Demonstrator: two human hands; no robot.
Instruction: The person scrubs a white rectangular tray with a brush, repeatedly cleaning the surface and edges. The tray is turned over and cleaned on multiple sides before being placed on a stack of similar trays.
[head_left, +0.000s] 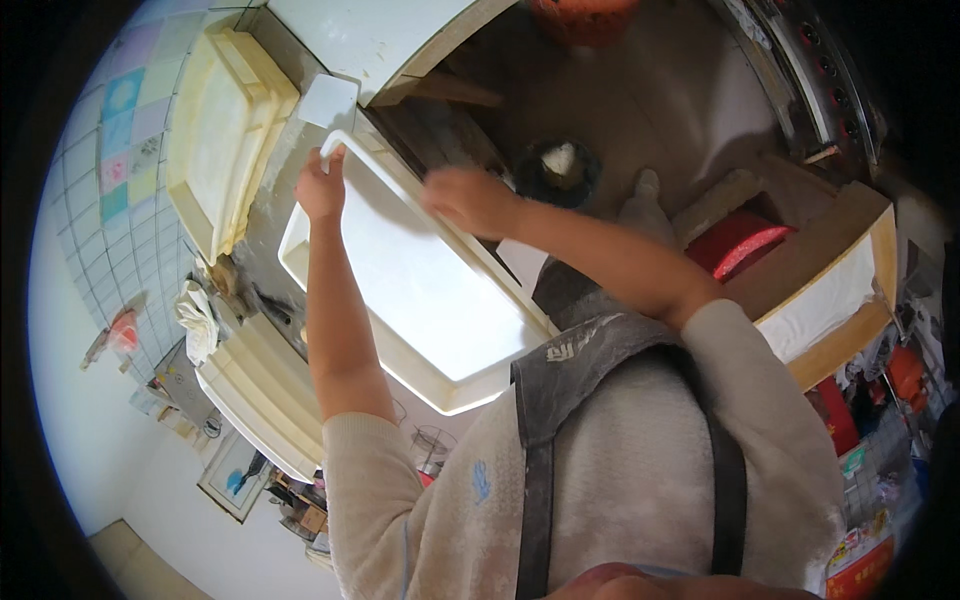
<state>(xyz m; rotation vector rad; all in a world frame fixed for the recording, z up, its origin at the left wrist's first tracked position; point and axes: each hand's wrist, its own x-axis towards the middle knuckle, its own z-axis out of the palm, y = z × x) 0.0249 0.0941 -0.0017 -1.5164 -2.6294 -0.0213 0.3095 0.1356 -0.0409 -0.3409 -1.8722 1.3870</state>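
Observation:
A large white rectangular plastic tray (420, 277) stands before me, slanting across the view, its bright inner floor bare. My left hand (322, 186) grips the rim at its far-left corner, fingers hooked over the edge. Over the tray's right long rim is my right hand (466, 201), blurred, with its fingers curled. Whether it touches the rim or holds anything small cannot be made out. My left forearm hides part of the tray's left side.
Cream plastic trays (225, 142) lean stacked by the tiled wall, and more trays (262, 390) stand at the left. A dark basin (559, 172) with white stuff sits on the floor. To the right are a red round object (739, 244) and a wooden box (817, 300) with white lining.

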